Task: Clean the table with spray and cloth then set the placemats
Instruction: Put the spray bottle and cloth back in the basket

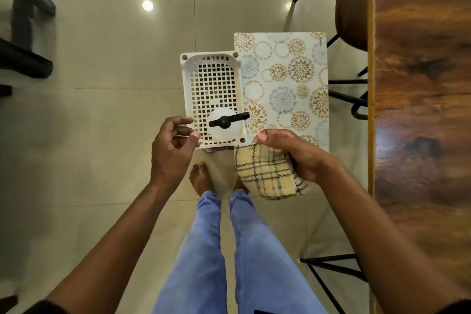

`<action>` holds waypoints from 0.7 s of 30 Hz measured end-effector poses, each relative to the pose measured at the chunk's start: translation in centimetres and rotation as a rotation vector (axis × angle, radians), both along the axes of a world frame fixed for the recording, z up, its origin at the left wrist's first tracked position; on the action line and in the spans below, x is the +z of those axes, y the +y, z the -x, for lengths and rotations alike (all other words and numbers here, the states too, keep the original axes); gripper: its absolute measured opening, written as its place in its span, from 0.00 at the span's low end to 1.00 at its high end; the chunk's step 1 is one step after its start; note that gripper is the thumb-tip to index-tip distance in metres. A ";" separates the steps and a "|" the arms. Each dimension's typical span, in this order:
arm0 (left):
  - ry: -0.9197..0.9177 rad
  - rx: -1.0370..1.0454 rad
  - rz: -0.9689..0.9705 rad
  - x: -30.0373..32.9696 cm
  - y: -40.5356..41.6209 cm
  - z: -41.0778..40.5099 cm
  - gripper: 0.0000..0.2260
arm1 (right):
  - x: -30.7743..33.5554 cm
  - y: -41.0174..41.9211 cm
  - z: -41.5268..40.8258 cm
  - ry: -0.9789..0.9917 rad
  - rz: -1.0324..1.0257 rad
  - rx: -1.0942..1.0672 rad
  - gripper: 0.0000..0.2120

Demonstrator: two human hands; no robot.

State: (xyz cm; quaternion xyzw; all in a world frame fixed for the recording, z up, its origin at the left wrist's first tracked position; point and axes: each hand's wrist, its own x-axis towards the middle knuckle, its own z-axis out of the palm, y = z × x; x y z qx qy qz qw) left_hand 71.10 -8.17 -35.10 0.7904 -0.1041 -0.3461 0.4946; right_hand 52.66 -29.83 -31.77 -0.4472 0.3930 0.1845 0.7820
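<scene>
Seen from the head camera, the right hand (293, 153) grips a folded checked cloth (267, 173) above the floor, just beside the near corner of a white basket (187, 79), while the left hand (173, 145) hovers at the basket's near left corner with loosely curled fingers, holding nothing. A spray bottle (224, 123) stands in the near end of the basket, patterned placemats (285, 79) lie just beside the basket's right edge, and the wooden table (420, 84) runs along the right.

Yellow plaid cloth (267, 173), floral placemat (285, 79)
</scene>
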 end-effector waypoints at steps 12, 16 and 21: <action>0.402 -0.276 0.390 6.2 -5.6 -3.7 0.16 | 5.5 -3.2 -7.0 -0.331 0.131 -0.230 0.20; 0.223 -0.220 0.324 5.5 -7.0 -6.4 0.12 | 5.7 -4.3 -10.0 -0.316 0.366 -0.268 0.16; 0.018 -0.117 0.157 4.2 -8.8 -8.8 0.09 | 5.7 -4.6 -13.0 -0.395 0.564 -0.238 0.09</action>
